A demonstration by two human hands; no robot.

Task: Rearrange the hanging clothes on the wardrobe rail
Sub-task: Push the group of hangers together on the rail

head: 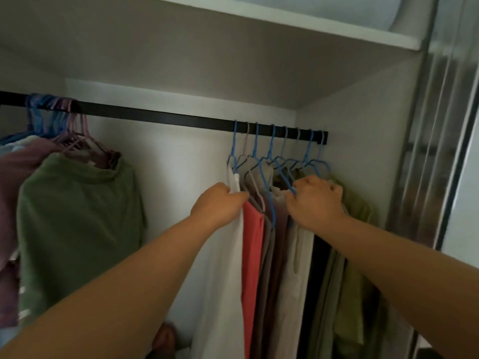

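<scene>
1. Left hand (220,203) pinching white garment (228,268); right hand (315,200) gripping blue hanger (269,182).
2. Hung at right end of rail (160,116); green top (77,224) bunched far left.
3. Probably parting clothes; next, lift hook clear, slide left.

I see a black metal wardrobe rail (166,116). At its right end, my left hand (217,206) grips a white hanging garment (223,268) beside a coral one (252,242); my right hand (315,200) clutches a blue wire hanger (270,177). A green top (77,229) hangs below its left end.
</scene>
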